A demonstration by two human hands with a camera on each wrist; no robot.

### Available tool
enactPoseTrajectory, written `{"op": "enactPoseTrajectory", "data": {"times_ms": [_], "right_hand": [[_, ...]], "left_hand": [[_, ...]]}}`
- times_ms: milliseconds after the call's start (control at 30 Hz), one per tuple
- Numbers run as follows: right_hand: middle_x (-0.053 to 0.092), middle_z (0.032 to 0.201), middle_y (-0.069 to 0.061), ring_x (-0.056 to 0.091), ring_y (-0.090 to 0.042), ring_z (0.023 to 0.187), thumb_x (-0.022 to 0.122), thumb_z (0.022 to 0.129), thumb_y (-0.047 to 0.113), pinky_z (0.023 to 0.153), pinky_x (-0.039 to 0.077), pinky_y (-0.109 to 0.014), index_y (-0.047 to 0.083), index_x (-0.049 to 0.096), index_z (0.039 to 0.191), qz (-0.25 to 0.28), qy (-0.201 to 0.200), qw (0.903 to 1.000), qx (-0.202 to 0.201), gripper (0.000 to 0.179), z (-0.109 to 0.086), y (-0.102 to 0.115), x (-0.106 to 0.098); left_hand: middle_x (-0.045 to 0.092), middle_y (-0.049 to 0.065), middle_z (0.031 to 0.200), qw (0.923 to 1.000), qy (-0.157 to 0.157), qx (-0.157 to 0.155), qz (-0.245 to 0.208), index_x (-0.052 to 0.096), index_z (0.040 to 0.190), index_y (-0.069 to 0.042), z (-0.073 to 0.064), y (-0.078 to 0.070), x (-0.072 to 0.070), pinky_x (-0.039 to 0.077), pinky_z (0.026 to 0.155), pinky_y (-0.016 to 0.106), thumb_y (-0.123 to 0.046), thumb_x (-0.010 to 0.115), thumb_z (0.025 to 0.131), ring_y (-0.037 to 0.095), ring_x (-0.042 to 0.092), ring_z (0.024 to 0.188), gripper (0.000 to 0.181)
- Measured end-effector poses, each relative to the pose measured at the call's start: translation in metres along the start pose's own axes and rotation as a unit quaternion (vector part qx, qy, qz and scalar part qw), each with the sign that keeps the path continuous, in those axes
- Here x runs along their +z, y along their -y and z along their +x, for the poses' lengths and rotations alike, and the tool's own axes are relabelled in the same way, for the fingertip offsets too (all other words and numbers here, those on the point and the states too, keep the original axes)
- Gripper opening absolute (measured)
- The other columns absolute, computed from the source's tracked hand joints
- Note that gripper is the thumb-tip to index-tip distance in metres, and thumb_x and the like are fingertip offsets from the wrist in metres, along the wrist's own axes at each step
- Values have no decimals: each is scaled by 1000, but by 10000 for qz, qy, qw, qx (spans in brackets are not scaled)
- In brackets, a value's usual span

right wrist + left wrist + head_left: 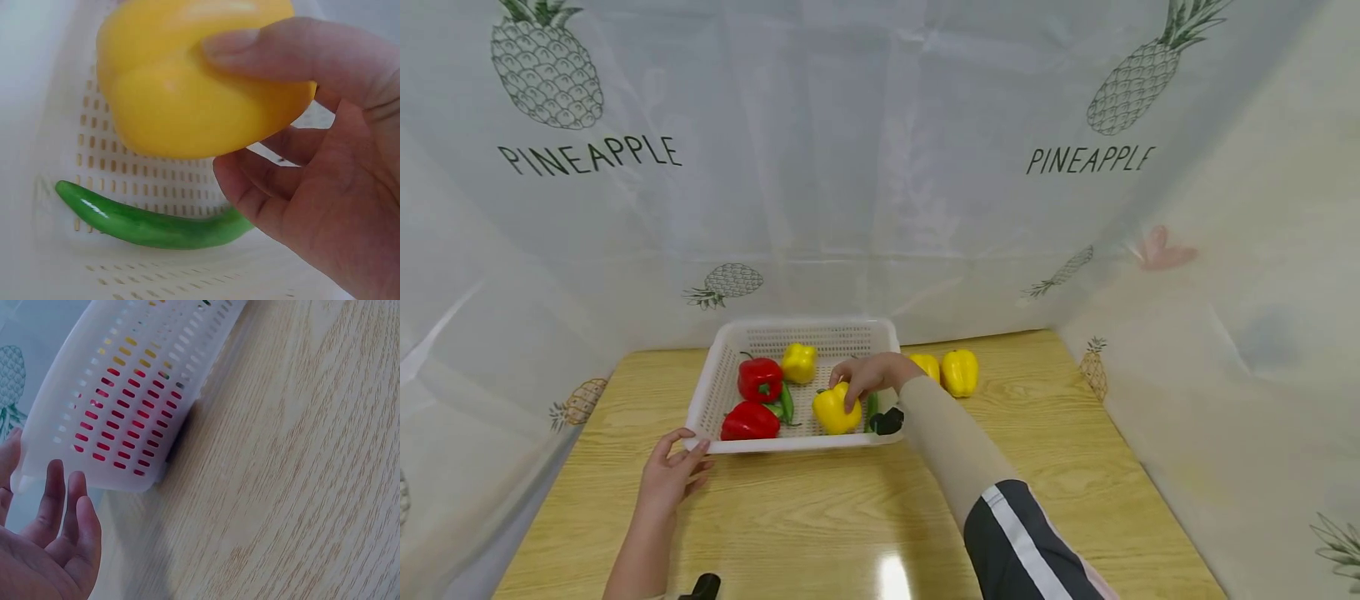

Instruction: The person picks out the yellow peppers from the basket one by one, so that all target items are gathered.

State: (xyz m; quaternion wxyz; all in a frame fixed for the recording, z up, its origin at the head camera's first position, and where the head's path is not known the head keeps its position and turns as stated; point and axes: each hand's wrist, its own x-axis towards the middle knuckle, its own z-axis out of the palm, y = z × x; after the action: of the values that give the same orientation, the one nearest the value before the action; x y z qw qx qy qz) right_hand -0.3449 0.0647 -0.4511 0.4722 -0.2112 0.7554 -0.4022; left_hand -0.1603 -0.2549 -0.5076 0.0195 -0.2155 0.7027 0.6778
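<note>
A white perforated plastic basket (797, 445) stands on the table. At its near left corner, my left hand (672, 475) holds the rim; the left wrist view shows the other fingers (51, 500) spread along the outside wall. Over the basket floor my right hand (883, 371) grips a yellow bell pepper (830, 412), thumb on one side and fingertips beneath. A green chili pepper (162, 230) lies close below it. Left in the basket are two red bell peppers (760, 380), another green chili (787, 403) and a second yellow bell pepper (800, 363) behind.
Two yellow bell peppers (960, 372) sit on the wooden table (805, 517) right of the basket, one partly hidden by my right arm. A pale curtain (850, 167) with pineapple prints hangs behind the table and along its sides.
</note>
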Motion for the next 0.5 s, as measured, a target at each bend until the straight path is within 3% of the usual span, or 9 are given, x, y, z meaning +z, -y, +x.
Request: {"op": "enactPoseTrajectory", "data": {"times_ms": [233,500], "right_hand": [[55,119,-10,56,-18,88,75,79,-6,82,51,-36,6,52,110,-25,-190,9983,-543,41,-16,3,-9],[52,127,-9,54,-22,103,74,81,-9,87,51,-33,8,54,112,-158,-321,9954,-886,40,-36,2,-16]], "left_hand": [[68,-13,83,10000,-37,-15,-24,43,118,-22,0,-2,0,57,68,28,-32,68,93,7,68,75,37],[69,-12,82,10000,12,-75,14,42,122,-20,1,0,0,57,69,27,-31,67,94,9,68,77,39]]}}
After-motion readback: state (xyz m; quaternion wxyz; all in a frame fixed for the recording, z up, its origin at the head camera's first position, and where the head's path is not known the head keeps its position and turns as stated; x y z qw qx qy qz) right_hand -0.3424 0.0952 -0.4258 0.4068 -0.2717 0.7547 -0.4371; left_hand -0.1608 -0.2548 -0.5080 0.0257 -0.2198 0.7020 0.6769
